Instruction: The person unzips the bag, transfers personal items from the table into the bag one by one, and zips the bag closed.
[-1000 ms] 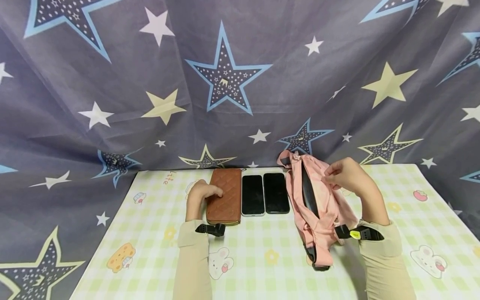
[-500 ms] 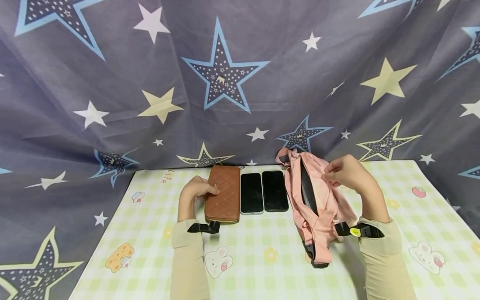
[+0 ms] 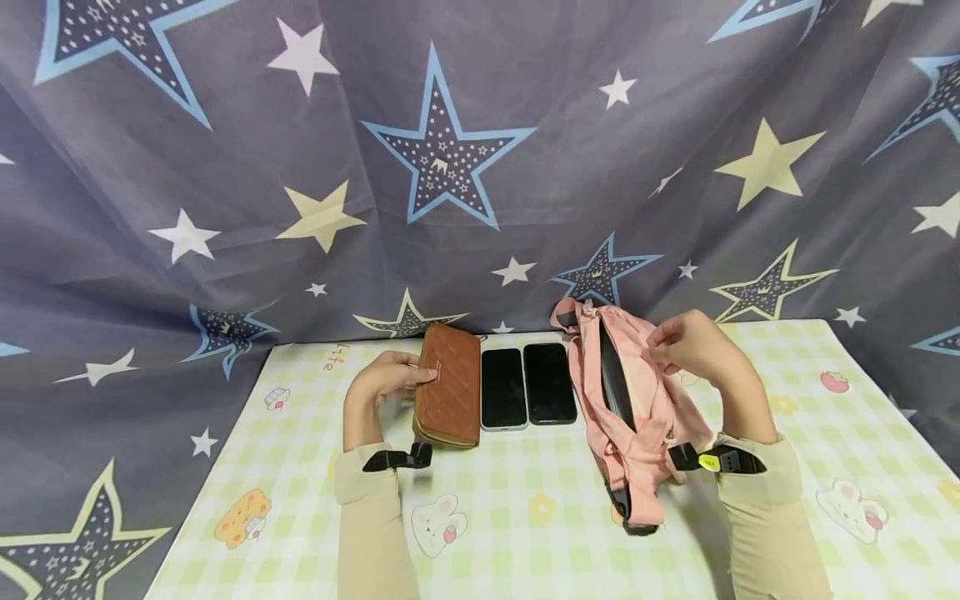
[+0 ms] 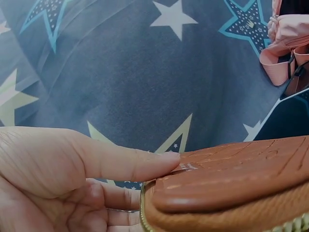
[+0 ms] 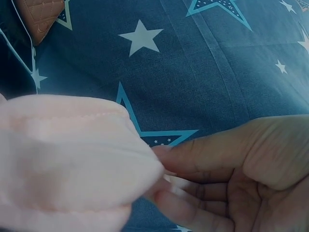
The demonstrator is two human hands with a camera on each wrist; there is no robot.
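Note:
A brown quilted wallet (image 3: 452, 387) with a gold zip is gripped at its left side by the left hand (image 3: 382, 387); its left edge looks tilted up. In the left wrist view the thumb lies on top of the wallet (image 4: 231, 179) and the fingers of the left hand (image 4: 82, 174) are beneath. On the right, a pink bag (image 3: 618, 400) lies with its long dark opening parted. The right hand (image 3: 697, 350) pinches the bag's fabric right of that opening; the right wrist view shows pink cloth (image 5: 72, 159) at the fingertips of the right hand (image 5: 231, 179).
Two dark-screened phones, one (image 3: 504, 389) beside the wallet and another (image 3: 551, 383) nearer the bag, lie side by side between them. The table (image 3: 487, 517) has a green checked cover. A grey curtain (image 3: 525, 200) with stars hangs behind its back edge.
The wallet's left side has risen, and the left hand has shifted left, from resting over the wallet to gripping its edge. The right hand and the bag have hardly moved.

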